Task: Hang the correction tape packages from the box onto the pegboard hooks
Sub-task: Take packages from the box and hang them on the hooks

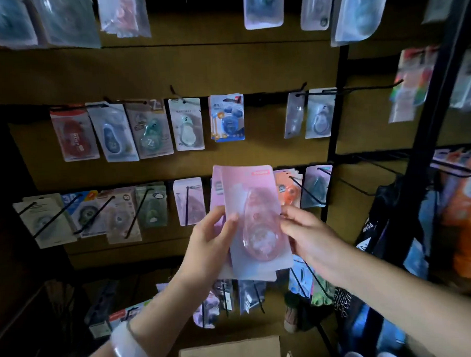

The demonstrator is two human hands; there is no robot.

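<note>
**A:** What fills the frame?

**B:** A brown pegboard (172,71) spans nearly the whole view, with rows of black hooks carrying carded correction tapes. At the bottom centre, the top edge of a cardboard box (229,350) shows.

**A:** And the task's item?

**B:** A small stack of pink correction tape packages (254,220) sits at centre frame, held upright in front of the board, its long axis running top to bottom. Its top edge reaches the lower row of hooks.

**A:** Who holds it?

**B:** Both hands. The left hand (207,243) grips the stack's left edge, thumb across the front card. The right hand (308,234) pinches the right edge with its fingers (286,216). Neither hand is released.

**A:** Which way must it travel?

**B:** Likely up and away from the person. A hook in the lower row (304,190) pokes out just right of the stack's top, closer to the right hand. I cannot make out the cards' hang holes.
</note>
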